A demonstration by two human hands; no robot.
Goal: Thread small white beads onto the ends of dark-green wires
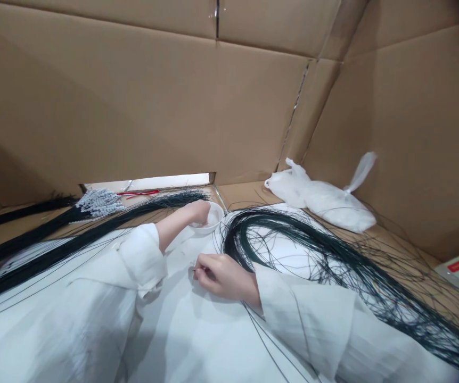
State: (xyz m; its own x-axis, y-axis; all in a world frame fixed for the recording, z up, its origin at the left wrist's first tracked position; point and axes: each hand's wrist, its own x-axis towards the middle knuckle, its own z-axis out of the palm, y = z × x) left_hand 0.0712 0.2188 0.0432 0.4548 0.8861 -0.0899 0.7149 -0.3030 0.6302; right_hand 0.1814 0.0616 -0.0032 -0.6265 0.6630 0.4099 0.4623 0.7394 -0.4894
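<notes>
My left hand reaches into a small white bowl, its fingertips hidden by the hand itself and the rim. What lies in the bowl is hard to make out; it looks pale. Closer to me, my right hand is closed in a pinch just above the white surface. A tiny dark tip, seemingly the end of a thin wire, pokes out between thumb and forefinger. Several thin dark wires pass out below the right wrist. Beside that hand a thick bundle of dark green wires curves away to the right.
Straight bundles of dark wire lie at left, beside a cluster of white beaded-looking strands with a red tie. Knotted white plastic bags rest at the back right. Tall cardboard walls enclose the white work surface.
</notes>
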